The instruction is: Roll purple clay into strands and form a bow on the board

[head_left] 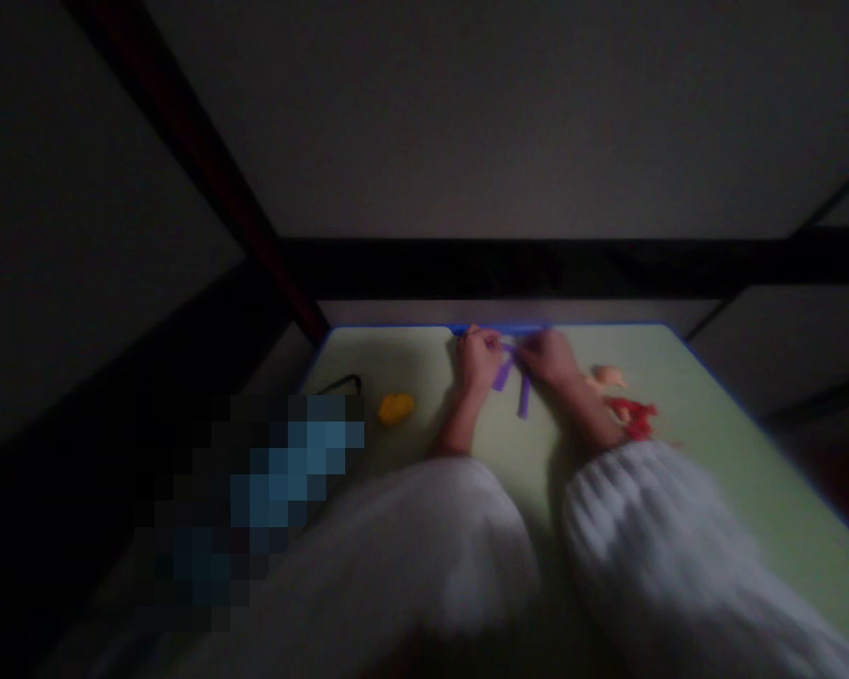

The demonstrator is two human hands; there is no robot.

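Both my hands rest at the far edge of a pale green table point(714, 443). My left hand point(475, 363) and my right hand point(548, 358) are closed, each pinching one end of a purple strip point(513, 382). Two tails of the strip hang toward me between my hands. Both arms wear white ribbed sleeves. The picture is dim and blurred.
A yellow lump point(396, 407) lies left of my hands. A red piece point(633, 415) and a peach piece point(608, 377) lie to the right. A black cord point(340, 383) lies at the table's left edge. A dark red beam point(205, 170) and a dark rail point(538, 267) run behind the table.
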